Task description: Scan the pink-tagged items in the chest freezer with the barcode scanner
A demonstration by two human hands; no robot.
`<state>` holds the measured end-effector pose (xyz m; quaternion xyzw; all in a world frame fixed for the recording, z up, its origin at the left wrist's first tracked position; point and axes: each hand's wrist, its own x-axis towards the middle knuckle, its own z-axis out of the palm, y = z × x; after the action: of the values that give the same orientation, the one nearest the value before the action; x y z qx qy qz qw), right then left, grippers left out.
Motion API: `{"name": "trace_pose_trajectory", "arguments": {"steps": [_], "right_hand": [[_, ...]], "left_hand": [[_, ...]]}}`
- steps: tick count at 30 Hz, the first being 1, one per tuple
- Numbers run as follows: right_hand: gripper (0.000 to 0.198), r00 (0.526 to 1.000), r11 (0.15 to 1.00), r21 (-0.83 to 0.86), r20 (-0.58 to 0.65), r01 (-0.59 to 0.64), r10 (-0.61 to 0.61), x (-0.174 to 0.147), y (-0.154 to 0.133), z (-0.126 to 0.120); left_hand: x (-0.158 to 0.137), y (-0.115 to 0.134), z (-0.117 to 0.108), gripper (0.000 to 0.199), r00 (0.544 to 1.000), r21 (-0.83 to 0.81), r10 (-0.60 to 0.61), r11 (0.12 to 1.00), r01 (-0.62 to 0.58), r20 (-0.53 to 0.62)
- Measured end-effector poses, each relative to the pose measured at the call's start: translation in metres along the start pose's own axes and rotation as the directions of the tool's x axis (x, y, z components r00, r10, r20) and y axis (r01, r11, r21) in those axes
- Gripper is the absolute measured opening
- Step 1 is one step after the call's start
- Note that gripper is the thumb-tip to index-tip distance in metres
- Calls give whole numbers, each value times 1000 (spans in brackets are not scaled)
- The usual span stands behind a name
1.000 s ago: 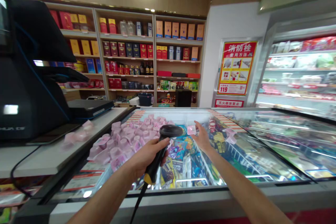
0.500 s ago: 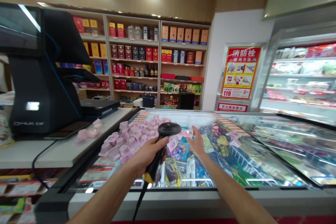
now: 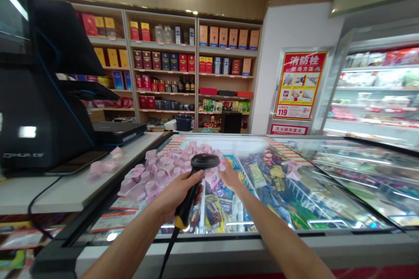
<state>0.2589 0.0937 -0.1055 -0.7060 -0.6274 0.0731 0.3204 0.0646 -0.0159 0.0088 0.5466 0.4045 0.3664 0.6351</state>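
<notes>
My left hand [image 3: 180, 194] is wrapped round the grip of a black and yellow barcode scanner [image 3: 193, 187], its cable hanging down towards me. The scanner's head points forward, over the edge of a heap of small pink plastic cups [image 3: 163, 168] on the freezer's glass top. Just right of the scanner head, my right hand [image 3: 232, 178] has finger and thumb about a pink cup [image 3: 222, 165], partly hidden by the scanner and the fingers. Another pink cup [image 3: 212, 178] lies below the scanner head, close to my right thumb.
Under the freezer glass [image 3: 131, 222] lie bagged frozen goods [image 3: 216, 211] and wire baskets. One pink cup [image 3: 293, 170] sits apart on the right; several more [image 3: 101, 168] stand on the left counter [image 3: 59, 194] by a black checkout terminal [image 3: 42, 96]. Shelves of boxes [image 3: 163, 61] line the back.
My right hand has moved left with the pink cup, closer to the scanner head and the heap. The left hand still grips the scanner. The view has shifted slightly.
</notes>
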Motion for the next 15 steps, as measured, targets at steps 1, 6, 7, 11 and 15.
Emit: {"name": "trace_pose_trajectory", "arguments": {"steps": [1,6,7,11,15], "right_hand": [[62,1000,1000,7,-3,-9,9,0,3,-4],[65,982,998,-22,-178,-61,56,-7,45,-47],[63,962,993,-56,-260,-99,81,-9,57,-59],[54,787,922,-145,-578,-360,217,-23,110,-105],[52,717,821,-158,-593,-549,366,-34,156,-135]], "left_hand": [[1,0,1,26,1000,13,2,1000,-2,1],[7,1,15,27,999,41,-14,999,12,37],[8,1,18,26,999,41,-21,999,19,47],[13,1,33,25,995,43,-21,999,17,96],[16,1,41,26,992,43,-32,999,27,120]]}}
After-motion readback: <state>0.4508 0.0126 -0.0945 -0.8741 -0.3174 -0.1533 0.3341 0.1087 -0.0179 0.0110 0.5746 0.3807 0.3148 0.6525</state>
